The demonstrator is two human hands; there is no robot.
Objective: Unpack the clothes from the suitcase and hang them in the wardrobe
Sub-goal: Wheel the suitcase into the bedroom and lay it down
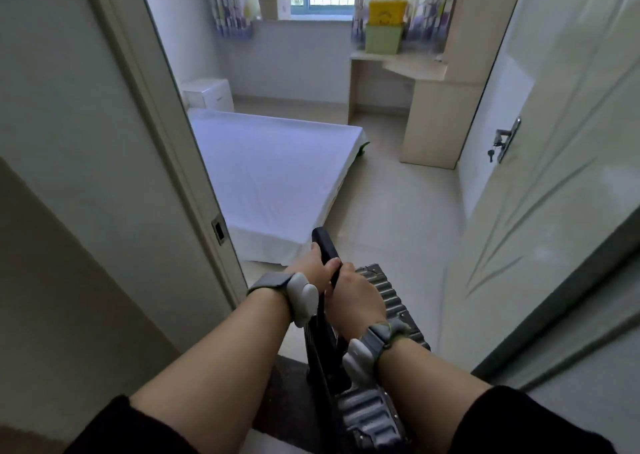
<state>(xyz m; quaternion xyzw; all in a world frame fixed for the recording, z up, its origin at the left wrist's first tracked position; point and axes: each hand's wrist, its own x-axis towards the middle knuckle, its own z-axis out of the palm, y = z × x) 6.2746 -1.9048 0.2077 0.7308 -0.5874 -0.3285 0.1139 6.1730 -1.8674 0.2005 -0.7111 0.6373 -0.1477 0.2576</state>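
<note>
A dark grey ribbed suitcase [384, 301] stands closed in the doorway below me, its black pull handle [323, 245] extended upward. My left hand [311, 266] grips the handle from the left side. My right hand [356, 296] grips the same handle just below and to the right. Both wrists wear grey bands. No clothes are visible. A tall pale wooden cabinet [446, 107] stands at the right side of the room.
A bed with a white sheet [270, 173] fills the left of the room. The open door [554, 142] with a metal handle is on my right, the door frame [162, 107] on my left. A desk [398, 69] with green and yellow boxes sits under the window. Tiled floor lies between bed and cabinet.
</note>
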